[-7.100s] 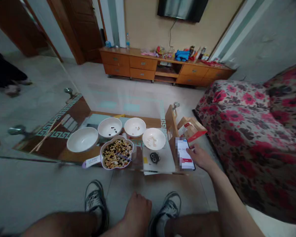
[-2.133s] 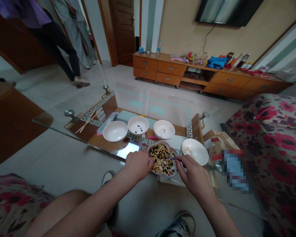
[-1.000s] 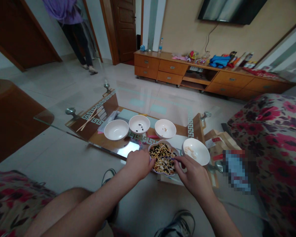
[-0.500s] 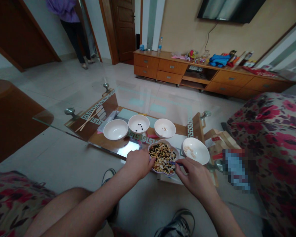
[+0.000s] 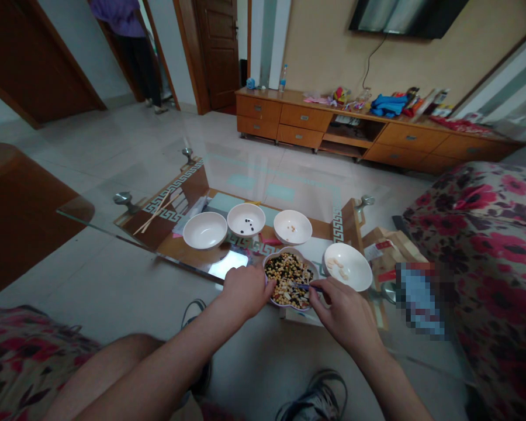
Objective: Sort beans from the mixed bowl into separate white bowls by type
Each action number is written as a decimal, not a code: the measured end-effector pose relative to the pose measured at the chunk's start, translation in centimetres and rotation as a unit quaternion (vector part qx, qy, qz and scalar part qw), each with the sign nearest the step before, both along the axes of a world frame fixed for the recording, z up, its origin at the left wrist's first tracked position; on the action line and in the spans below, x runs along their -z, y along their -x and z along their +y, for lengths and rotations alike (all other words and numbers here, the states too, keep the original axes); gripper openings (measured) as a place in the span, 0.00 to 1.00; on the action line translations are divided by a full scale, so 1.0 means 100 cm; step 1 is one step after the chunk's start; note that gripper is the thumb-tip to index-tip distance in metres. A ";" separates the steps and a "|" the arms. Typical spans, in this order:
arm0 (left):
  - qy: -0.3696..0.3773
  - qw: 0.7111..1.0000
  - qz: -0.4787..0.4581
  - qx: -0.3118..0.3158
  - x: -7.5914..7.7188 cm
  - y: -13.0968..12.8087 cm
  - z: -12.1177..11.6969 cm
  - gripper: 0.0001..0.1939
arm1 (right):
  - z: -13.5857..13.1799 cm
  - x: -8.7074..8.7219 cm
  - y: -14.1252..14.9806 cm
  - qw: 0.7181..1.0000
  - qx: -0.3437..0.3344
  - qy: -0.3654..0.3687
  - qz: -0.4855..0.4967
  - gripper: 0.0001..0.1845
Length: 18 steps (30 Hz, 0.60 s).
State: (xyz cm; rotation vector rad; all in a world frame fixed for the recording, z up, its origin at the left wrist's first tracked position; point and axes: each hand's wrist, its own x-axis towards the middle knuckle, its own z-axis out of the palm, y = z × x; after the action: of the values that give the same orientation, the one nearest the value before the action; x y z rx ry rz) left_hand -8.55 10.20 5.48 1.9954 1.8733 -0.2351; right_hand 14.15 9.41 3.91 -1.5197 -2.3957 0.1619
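Note:
A flower-shaped bowl of mixed beans (image 5: 289, 278) sits at the near edge of a glass table (image 5: 166, 193). My left hand (image 5: 244, 290) is closed on the bowl's left rim. My right hand (image 5: 338, 307) pinches a thin blue tool (image 5: 310, 286) whose tip lies over the beans. Several white bowls stand around it: an empty one (image 5: 204, 229), one with a few dark beans (image 5: 246, 219), one with a few tan beans (image 5: 292, 226), and one with pale beans (image 5: 348, 266) just right of my right hand.
Chopsticks (image 5: 156, 209) lie at the table's far left. A phone (image 5: 416, 298) rests at the right beside a floral sofa (image 5: 486, 245). A cardboard box (image 5: 388, 248) sits behind the bowls. A person (image 5: 134, 41) stands in the far doorway. A wooden cabinet (image 5: 359, 128) lines the wall.
Seven seconds ago my right hand was on the phone and my left hand rested low. Both now work at the bean bowl; over the last second they have barely shifted.

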 end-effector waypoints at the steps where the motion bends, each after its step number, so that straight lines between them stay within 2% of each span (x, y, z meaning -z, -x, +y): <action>1: 0.001 1.000 0.000 -0.001 0.000 0.000 0.000 0.27 | 0.000 0.001 0.000 1.000 -0.002 0.000 0.002 0.13; 10: 0.004 1.000 -0.001 -0.006 0.000 -0.001 0.000 0.26 | 0.000 0.010 -0.001 0.999 -0.016 0.041 0.015 0.12; 18: 0.007 1.000 -0.002 -0.004 -0.002 0.000 -0.001 0.27 | -0.001 0.003 -0.002 0.999 -0.021 -0.007 0.024 0.14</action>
State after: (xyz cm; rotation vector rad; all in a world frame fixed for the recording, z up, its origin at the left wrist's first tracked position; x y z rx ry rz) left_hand -8.56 10.14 5.67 1.9778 1.8714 -0.2424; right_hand 14.30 9.30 3.66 -1.4434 -2.3871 0.1898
